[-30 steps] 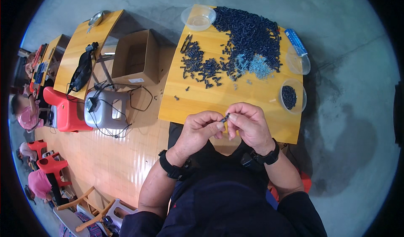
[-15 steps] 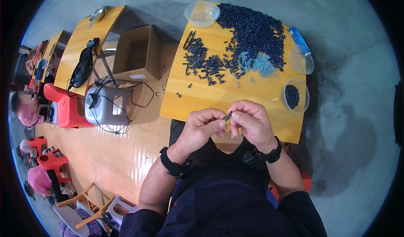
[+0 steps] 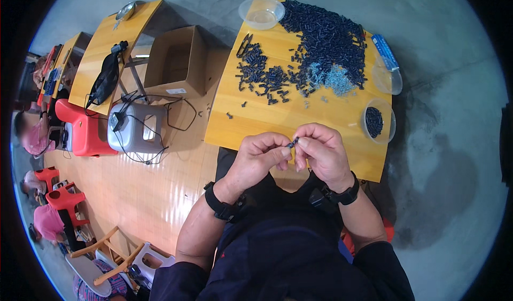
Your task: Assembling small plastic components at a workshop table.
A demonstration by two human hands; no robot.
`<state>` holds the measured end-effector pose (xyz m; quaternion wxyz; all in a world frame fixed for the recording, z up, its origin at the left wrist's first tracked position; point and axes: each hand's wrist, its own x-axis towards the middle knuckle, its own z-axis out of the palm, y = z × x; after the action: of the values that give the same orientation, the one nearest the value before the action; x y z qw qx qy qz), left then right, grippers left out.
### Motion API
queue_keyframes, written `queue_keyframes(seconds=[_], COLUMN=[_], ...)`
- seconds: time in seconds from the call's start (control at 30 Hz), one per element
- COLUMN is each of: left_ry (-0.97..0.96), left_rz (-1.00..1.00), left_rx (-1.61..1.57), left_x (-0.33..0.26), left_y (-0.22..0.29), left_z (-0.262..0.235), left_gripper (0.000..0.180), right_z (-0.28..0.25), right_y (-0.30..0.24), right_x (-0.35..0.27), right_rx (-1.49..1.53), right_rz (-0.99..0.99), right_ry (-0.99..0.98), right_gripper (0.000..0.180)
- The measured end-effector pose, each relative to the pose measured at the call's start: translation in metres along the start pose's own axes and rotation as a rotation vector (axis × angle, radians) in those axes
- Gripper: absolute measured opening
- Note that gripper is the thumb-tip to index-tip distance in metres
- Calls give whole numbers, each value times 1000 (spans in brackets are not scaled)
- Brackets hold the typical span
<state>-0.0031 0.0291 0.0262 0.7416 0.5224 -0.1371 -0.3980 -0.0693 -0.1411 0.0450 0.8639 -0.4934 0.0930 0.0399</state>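
Note:
My left hand [image 3: 263,155] and my right hand [image 3: 324,152] meet just off the table's near edge, fingertips almost together. Between them is a small dark plastic piece [image 3: 293,143], pinched by thumb and finger from both sides; whether it is one part or two joined parts is too small to tell. Beyond my hands, on the yellow wooden table [image 3: 256,124], lies a big heap of dark cylindrical pieces [image 3: 328,36]. Small light-blue pieces [image 3: 337,80] rest at its near side. A looser group of dark pieces [image 3: 256,71] spreads to the left, with dark tweezers [image 3: 245,44] beside it.
Clear plastic bowls stand around the table: one at the far left corner [image 3: 262,17], another on the right holding dark pieces [image 3: 379,120]. A blue box [image 3: 385,52] lies at the right edge. Leftward are a cardboard box [image 3: 176,60], a grey stool [image 3: 136,130] with cables, and other people.
My hands still pinch the small dark piece, which has tilted and shifted slightly to the right. The view has moved a little; the things on the table look unchanged.

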Motion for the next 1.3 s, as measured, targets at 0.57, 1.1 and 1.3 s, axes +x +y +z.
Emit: queue_keyframes(seconds=[0.57, 1.1, 1.3], left_ry=[-2, 41, 68], left_rz=[-20, 63, 118], left_rx=[44, 85, 185], left_x=[3, -7, -8], left_y=[2, 9, 6], left_z=[4, 3, 5], left_gripper=[12, 8, 10], right_z=[0, 16, 23], right_y=[-6, -33, -42], right_x=[3, 9, 7], right_rx=[-124, -371, -499], right_rz=[5, 73, 137], right_ry=[16, -92, -109], right_gripper=[11, 8, 7])
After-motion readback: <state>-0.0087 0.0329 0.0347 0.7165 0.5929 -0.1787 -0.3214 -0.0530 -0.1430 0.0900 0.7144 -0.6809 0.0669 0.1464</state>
